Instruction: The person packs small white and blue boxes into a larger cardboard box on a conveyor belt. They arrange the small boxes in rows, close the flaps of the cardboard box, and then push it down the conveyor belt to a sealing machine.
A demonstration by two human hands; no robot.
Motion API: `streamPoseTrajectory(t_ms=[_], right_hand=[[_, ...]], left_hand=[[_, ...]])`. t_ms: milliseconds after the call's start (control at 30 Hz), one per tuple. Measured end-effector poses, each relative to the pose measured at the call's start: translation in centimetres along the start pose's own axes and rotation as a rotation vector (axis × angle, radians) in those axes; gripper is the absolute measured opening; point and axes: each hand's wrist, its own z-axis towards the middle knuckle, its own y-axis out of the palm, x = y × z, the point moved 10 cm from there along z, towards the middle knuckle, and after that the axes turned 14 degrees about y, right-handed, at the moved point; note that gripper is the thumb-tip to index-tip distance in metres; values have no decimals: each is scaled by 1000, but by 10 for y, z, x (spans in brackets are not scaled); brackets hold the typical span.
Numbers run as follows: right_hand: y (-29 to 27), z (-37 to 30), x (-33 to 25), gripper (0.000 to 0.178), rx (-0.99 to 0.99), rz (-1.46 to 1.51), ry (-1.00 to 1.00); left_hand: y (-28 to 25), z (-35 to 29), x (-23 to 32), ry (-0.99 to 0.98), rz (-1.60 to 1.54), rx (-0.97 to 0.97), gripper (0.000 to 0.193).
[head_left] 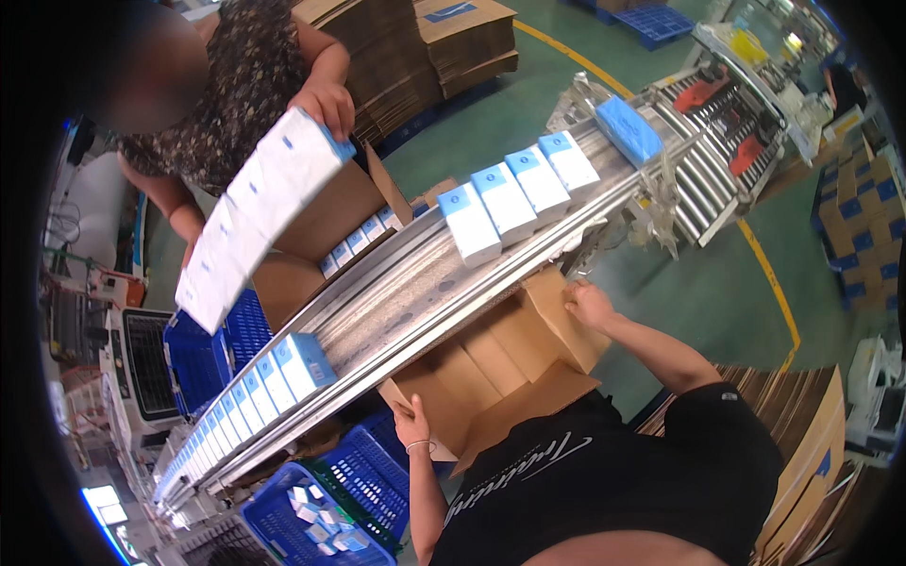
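Note:
An open cardboard box (483, 358) stands between my hands, against the near side of the conveyor (406, 288), its flaps folded out. My left hand (412, 422) grips the box's left edge, with a thin band round the wrist. On the other side my right hand (590, 304) holds the right flap, its fingertips partly hidden by the cardboard. Inside I see only bare brown walls and bottom. Several white-and-blue cartons (510, 203) stand in a row on the belt beyond the box, and a longer row of cartons (269, 382) lines the belt to the left.
Across the conveyor a co-worker's hands (326, 104) carry a row of white packs (260, 212) over a partly filled box (321, 222). A blue pack (629, 130) lies near the rollers (698, 179). Blue crates (311, 500) stand below left; flat cardboard (802, 443) is stacked at right.

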Motion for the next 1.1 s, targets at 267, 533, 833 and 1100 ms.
streamPoseTrajectory(t_ms=[267,533,833,1100], right_hand=[[-182,207,38,66,231,149,373],[-32,153,-137,76,-357,377,-1],[-31,142,-172,81,-381,330,26],[-53,153,-168,60,-374,453,-7]], left_hand=[[-3,16,45,56,283,-427,58],[-189,117,175,396,514,298,45],[-143,141,203,202,385,90,81],[-109,180,219,226,-73,161,72]])
